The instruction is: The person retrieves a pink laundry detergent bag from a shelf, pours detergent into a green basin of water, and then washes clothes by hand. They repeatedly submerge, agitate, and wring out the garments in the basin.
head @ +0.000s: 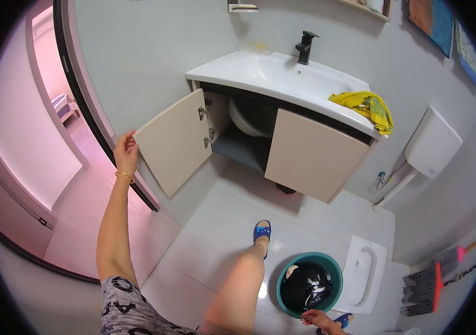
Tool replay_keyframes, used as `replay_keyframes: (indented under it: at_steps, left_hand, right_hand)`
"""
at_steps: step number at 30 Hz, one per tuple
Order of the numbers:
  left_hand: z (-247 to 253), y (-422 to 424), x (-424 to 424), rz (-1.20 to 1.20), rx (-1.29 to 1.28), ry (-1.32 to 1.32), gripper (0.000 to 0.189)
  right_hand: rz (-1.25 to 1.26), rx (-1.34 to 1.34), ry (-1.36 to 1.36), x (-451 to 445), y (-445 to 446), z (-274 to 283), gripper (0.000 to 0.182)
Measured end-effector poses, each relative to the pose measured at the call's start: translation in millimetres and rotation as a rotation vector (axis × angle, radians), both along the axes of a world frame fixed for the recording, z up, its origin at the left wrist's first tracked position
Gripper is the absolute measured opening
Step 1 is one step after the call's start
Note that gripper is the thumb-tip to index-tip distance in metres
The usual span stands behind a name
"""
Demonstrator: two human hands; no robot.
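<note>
My left hand (pixel 126 146), with a gold bangle at the wrist, is at the outer edge of the left cabinet door (pixel 175 142), which stands swung open on its hinges. Inside the cabinet a white rounded basin (pixel 244 119) shows above a grey shelf (pixel 238 147). The right cabinet door (pixel 313 155) is closed. Low in the view, my right hand (pixel 315 318) is at the near rim of a green plastic tub (pixel 338 278), its fingers loosely curled; whether they touch the rim is unclear. Dark wet cloth (pixel 305 289) lies in the tub.
Above the cabinet is a white sink (pixel 263 71) with a black faucet (pixel 304 47) and a yellow cloth (pixel 363 104) over its edge. A squat toilet (pixel 361 276) lies right of the tub. Brooms (pixel 424 289) lean at the right. A doorway with a black frame (pixel 95 125) stands at left.
</note>
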State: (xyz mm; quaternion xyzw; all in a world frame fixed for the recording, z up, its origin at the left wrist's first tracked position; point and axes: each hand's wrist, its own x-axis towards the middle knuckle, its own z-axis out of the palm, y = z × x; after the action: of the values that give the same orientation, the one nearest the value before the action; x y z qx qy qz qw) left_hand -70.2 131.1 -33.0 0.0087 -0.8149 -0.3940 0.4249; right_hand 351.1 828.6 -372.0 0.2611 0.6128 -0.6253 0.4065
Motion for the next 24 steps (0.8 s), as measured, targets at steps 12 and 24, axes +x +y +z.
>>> replay_keyframes:
  at_steps: [12,24]
  left_hand:
    - [11,56,12,0.439,-0.445,0.192,0.042]
    - [-93,214,-205,-0.372,0.308,-0.555,0.064]
  right_hand:
    - [0.053,0.039,0.075,14,8,-12,0.026]
    - [-0.011,0.075,0.048,23,-2,18,0.033]
